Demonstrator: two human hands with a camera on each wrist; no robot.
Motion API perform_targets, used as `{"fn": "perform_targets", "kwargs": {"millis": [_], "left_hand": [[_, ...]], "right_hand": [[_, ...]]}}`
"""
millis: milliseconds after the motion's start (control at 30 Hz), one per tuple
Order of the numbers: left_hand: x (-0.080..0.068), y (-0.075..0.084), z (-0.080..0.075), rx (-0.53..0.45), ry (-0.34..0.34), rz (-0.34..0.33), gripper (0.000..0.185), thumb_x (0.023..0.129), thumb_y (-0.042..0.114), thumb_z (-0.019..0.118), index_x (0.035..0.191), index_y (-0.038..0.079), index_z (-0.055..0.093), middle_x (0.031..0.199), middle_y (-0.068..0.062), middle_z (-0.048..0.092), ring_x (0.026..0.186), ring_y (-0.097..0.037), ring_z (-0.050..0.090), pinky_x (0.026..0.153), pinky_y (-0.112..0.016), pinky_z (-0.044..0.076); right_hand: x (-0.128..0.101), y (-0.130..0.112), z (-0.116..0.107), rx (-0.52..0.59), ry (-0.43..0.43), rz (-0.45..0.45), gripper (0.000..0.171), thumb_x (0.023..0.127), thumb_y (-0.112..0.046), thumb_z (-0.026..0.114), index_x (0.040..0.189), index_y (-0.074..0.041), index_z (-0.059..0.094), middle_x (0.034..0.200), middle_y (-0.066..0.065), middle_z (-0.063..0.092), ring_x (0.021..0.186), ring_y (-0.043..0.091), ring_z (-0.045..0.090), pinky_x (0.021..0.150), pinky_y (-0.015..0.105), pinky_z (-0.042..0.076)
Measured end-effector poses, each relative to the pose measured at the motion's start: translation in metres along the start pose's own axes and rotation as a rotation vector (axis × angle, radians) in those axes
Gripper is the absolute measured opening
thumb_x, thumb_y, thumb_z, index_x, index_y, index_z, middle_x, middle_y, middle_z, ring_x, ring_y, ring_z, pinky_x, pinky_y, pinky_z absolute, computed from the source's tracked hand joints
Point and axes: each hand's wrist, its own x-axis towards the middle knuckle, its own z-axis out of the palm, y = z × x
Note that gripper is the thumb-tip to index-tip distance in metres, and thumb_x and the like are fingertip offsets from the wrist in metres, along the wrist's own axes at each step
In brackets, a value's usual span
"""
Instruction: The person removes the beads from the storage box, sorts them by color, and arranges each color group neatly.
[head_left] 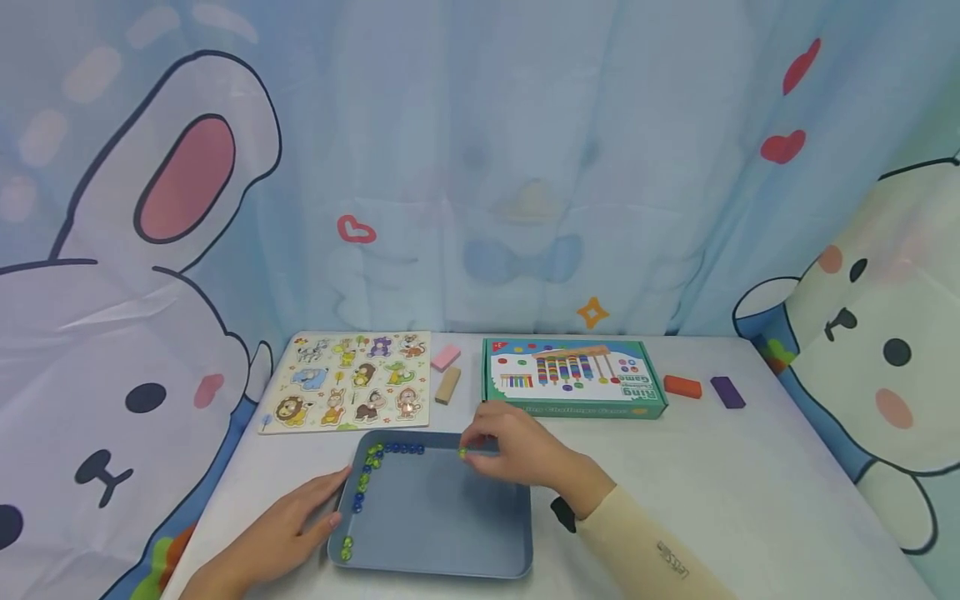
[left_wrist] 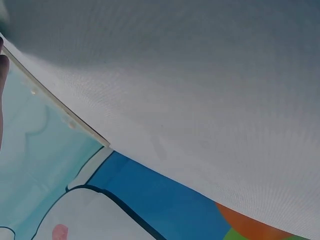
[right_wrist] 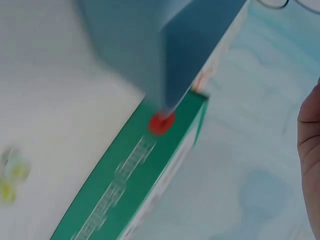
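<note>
A blue-grey tray (head_left: 442, 533) lies on the white table. My right hand (head_left: 525, 450) is over its back edge and pinches a yellow-green marble (head_left: 462, 453) between thumb and fingertips. Blue marbles (head_left: 405, 448) line the back left of the tray, and green marbles (head_left: 363, 482) mix with blue ones down its left side. Another green pair (head_left: 347, 547) sits at the front left corner. Fingers extended, my left hand (head_left: 281, 529) rests by the tray's left rim. The right wrist view has part of the right hand (right_wrist: 310, 150) at its edge.
Behind the tray lie an animal puzzle board (head_left: 348, 383), a pink block (head_left: 446, 357), a wooden block (head_left: 447, 386) and a green game box (head_left: 573, 379). An orange block (head_left: 682, 386) and a purple block (head_left: 727, 392) are farther right. A printed curtain (head_left: 450, 167) hangs behind.
</note>
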Motion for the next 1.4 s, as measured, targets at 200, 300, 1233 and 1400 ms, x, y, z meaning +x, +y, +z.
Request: {"fn": "perform_targets", "kwargs": {"millis": [200,300,1233,1400], "left_hand": [[-0.001,0.001,-0.001,0.003,0.007,0.007,0.068,0.105,0.06,0.051,0.164,0.029,0.036,0.163,-0.006,0.048,0.151,-0.037,0.046,0.12,-0.062,0.041],[0.0,0.0,0.0,0.009,0.012,0.01,0.068,0.105,0.06,0.05,0.164,0.029,0.037,0.163,-0.005,0.048,0.151,-0.035,0.046,0.121,-0.061,0.042],[0.0,-0.004,0.004,0.01,0.011,0.012,0.071,0.104,0.065,0.047,0.164,0.027,0.037,0.163,-0.006,0.049,0.15,-0.033,0.047,0.121,-0.06,0.042],[0.0,-0.002,0.002,0.006,0.007,0.017,0.071,0.105,0.064,0.048,0.164,0.026,0.037,0.163,-0.007,0.049,0.15,-0.035,0.047,0.121,-0.061,0.042]], "right_hand": [[-0.025,0.027,-0.02,-0.016,0.051,0.083,0.009,0.09,-0.022,0.082,0.097,-0.026,0.078,0.087,-0.014,0.062,0.087,0.014,0.061,0.071,0.02,0.053],[-0.038,0.041,-0.028,-0.03,0.069,0.142,0.01,0.091,-0.022,0.082,0.096,-0.029,0.077,0.086,-0.016,0.06,0.087,0.012,0.059,0.07,0.02,0.052],[-0.116,0.107,-0.027,-0.133,-0.066,0.606,0.013,0.085,-0.016,0.086,0.093,-0.022,0.079,0.082,-0.012,0.062,0.082,0.01,0.055,0.076,0.024,0.056],[-0.117,0.11,-0.024,-0.137,-0.069,0.6,0.013,0.083,-0.018,0.088,0.093,-0.022,0.079,0.081,-0.012,0.061,0.081,0.01,0.055,0.075,0.024,0.054]]}}
